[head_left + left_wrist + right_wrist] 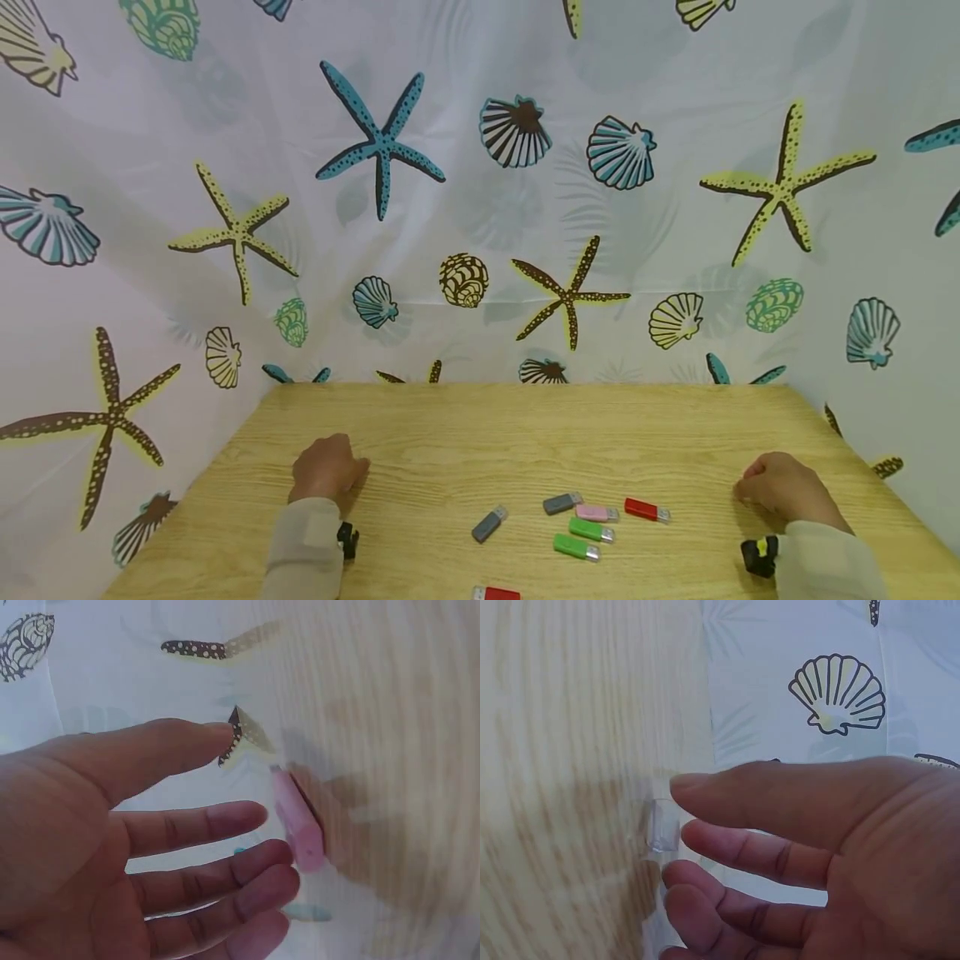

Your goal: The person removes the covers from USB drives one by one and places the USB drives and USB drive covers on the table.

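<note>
At the left of the head view, my left hand [326, 471] is low over the wooden table. The left wrist view shows this hand [82, 847] with thumb and fingers apart, a pink USB stick [301, 825] just beyond the fingertips; whether they touch it I cannot tell. My right hand [787, 490] is over the table's right side. In the right wrist view a small clear cap [664, 825] stands by the thumb and fingertips of this hand [877, 847], which are spread apart and not gripping it. Both small things are hidden in the head view.
Between the hands lie another pink stick [597, 513], green sticks [591, 530] [575, 547], grey sticks [562, 502] [489, 524] and a red stick [646, 510]. Another red one [501, 594] is at the bottom edge. A patterned curtain [465, 217] surrounds the table [420, 433].
</note>
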Demonstrator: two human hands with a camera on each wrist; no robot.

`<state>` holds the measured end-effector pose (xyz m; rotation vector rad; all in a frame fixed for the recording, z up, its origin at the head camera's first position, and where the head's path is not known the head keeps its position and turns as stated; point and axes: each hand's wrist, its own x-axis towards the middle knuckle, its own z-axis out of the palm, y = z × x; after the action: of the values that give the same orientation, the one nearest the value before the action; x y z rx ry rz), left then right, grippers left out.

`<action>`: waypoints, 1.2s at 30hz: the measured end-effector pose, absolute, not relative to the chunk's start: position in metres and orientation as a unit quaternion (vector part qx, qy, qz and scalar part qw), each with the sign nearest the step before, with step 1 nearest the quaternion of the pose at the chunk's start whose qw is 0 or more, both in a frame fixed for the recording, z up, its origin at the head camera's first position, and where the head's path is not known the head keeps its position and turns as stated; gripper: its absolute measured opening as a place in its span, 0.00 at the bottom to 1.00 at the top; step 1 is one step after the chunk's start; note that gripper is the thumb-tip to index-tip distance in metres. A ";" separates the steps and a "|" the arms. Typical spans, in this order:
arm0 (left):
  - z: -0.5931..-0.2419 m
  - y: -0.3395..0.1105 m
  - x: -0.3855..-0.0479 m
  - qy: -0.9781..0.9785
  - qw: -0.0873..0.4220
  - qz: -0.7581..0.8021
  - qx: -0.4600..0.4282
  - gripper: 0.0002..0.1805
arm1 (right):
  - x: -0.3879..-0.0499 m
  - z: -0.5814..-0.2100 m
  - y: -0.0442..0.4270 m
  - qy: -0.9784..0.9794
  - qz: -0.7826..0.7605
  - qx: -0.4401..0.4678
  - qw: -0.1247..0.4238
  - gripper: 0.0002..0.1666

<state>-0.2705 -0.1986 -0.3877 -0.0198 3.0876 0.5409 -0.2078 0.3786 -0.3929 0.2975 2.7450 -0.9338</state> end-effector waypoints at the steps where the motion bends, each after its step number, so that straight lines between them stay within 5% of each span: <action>1: -0.388 -0.196 -0.271 0.985 -0.009 0.170 0.005 0.14 | -0.208 -0.393 0.379 0.935 -0.319 0.103 0.114 0.15; 10: -0.395 -0.156 -0.271 0.971 -0.105 0.178 0.122 0.26 | -0.208 -0.386 0.374 0.944 -0.298 0.098 0.099 0.26; 19: -0.391 -0.113 -0.256 0.952 -0.131 0.170 0.217 0.34 | -0.205 -0.364 0.357 0.964 -0.253 0.070 0.047 0.32; 36: -0.390 -0.072 -0.230 0.947 -0.033 0.127 0.293 0.34 | -0.194 -0.316 0.284 0.975 -0.217 0.009 -0.036 0.28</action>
<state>-0.2300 -0.0715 -0.3900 0.9403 3.0402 0.4082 -0.1940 0.2835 -0.3161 0.0293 3.1373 -0.6987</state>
